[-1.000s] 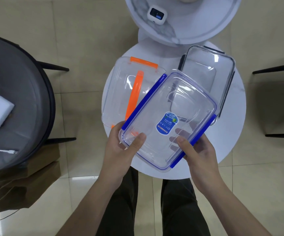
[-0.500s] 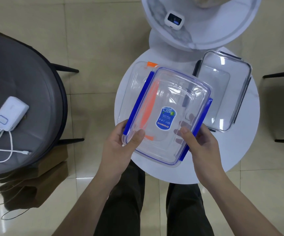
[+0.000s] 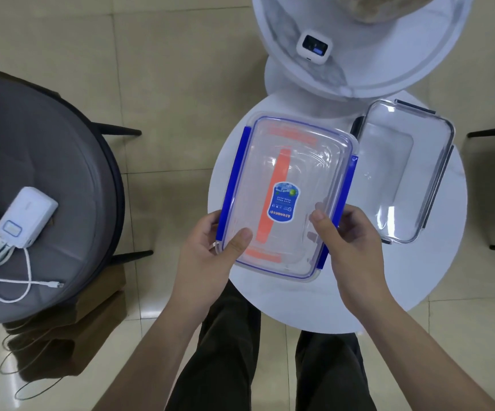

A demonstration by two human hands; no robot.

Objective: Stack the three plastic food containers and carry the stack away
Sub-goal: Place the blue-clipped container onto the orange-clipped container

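Both hands, left hand (image 3: 210,250) and right hand (image 3: 350,238), grasping the blue-clipped container (image 3: 287,197), had swung it squarely over the orange-clipped container (image 3: 282,185) at the tabletop's (image 3: 418,286) left edge; the black-clipped container (image 3: 403,170) remained unstacked.

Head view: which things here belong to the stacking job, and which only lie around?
Job:
blue-clipped container, in left hand and right hand
orange-clipped container, beneath it
black-clipped container

Lying about:
power bank
white cable
small white device
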